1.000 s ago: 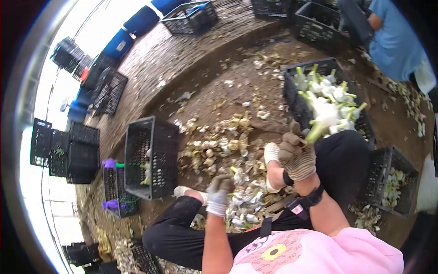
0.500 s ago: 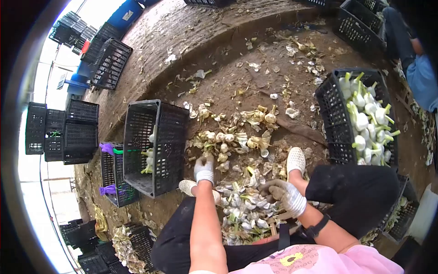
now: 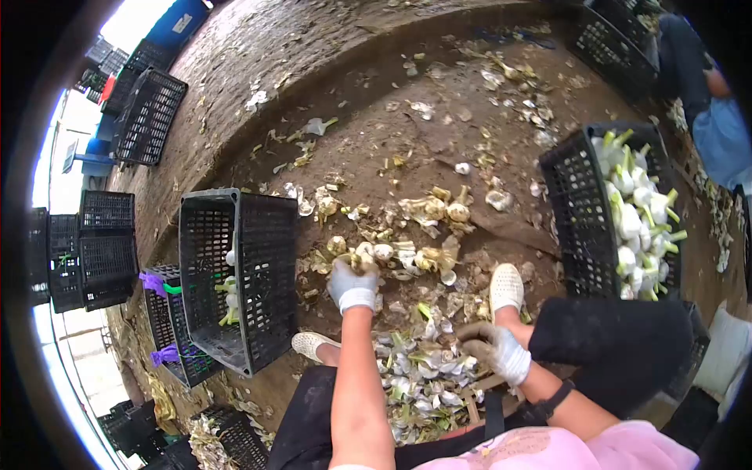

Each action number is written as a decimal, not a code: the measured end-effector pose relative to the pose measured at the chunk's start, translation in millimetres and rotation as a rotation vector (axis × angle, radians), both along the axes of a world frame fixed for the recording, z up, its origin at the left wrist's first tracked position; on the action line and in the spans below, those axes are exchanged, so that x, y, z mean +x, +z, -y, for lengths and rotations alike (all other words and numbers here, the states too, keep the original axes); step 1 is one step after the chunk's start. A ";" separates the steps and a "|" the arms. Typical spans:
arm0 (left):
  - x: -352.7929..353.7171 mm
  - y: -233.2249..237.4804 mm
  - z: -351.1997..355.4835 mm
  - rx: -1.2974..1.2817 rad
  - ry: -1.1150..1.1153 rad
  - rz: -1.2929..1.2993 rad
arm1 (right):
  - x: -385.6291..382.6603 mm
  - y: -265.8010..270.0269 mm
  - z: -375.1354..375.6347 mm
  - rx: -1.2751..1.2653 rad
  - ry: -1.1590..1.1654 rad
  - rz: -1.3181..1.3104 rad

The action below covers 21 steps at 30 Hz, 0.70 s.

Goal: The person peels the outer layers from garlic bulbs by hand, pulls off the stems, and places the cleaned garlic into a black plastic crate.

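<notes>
My left hand, in a grey-white glove, reaches down to the row of garlic bulbs on the dirt. Its fingers are curled around a bulb there, mostly hidden by the glove. My right hand, gloved with soiled fingertips, hovers over a heap of garlic peelings between my legs. Its fingers are bent but apart, and nothing shows in them. More unpeeled garlic with dry leaves lies just beyond the row.
To the right stands a black crate full of trimmed white garlic. A tilted black crate with a few bulbs is at left, beside a lower crate with purple ties. Another person's blue sleeve shows at far right.
My left hand has moved forward into the row and closed around a bulb. My right hand stays over the peelings, its fingers a little more apart. The view has shifted slightly.
</notes>
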<state>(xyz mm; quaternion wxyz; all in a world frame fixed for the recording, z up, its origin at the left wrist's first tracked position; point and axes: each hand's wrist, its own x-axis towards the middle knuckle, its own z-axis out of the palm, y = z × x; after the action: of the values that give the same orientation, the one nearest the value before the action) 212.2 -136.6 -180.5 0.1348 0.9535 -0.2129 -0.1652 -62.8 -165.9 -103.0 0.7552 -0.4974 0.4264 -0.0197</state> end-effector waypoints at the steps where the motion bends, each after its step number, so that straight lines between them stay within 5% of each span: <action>1: -21.4 15.2 -8.8 -0.143 -0.016 -0.090 | -0.8 -3.0 -2.9 -0.073 -0.025 0.087; 3: -70.1 29.5 -28.5 -0.378 -0.088 -0.238 | 1.9 15.3 1.3 0.054 -0.042 -0.013; 4: -92.7 42.0 -36.3 -0.379 -0.266 -0.109 | 1.7 1.6 -9.4 -0.104 -0.126 0.048; 5: -115.4 54.9 -44.2 -0.383 -0.431 0.040 | 1.1 3.3 -12.1 0.033 -0.217 0.130; 7: -149.0 95.7 -53.9 -0.267 -0.491 -0.034 | -3.3 6.8 -15.1 -0.194 -0.211 0.184; 9: -173.1 106.9 -66.8 -0.399 -0.541 0.062 | -12.5 -4.7 -21.9 0.211 -0.344 0.351; 14: -182.0 135.0 -96.9 -0.619 -0.580 -0.003 | -26.2 16.1 -22.8 0.403 -0.309 0.473; 17: -200.1 154.3 -101.6 -0.527 -0.620 0.192 | -28.7 32.8 -27.9 0.095 -0.135 0.488; 21: -214.5 154.8 -100.8 -0.537 -0.579 0.239 | -31.1 14.6 -27.6 0.336 -0.219 0.462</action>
<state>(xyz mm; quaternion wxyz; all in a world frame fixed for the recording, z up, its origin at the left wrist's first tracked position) -2.3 -35.8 -25.7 0.3013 0.7977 -0.5219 -0.0228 -93.9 -138.3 -88.5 0.8973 -0.2989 0.2919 -0.1427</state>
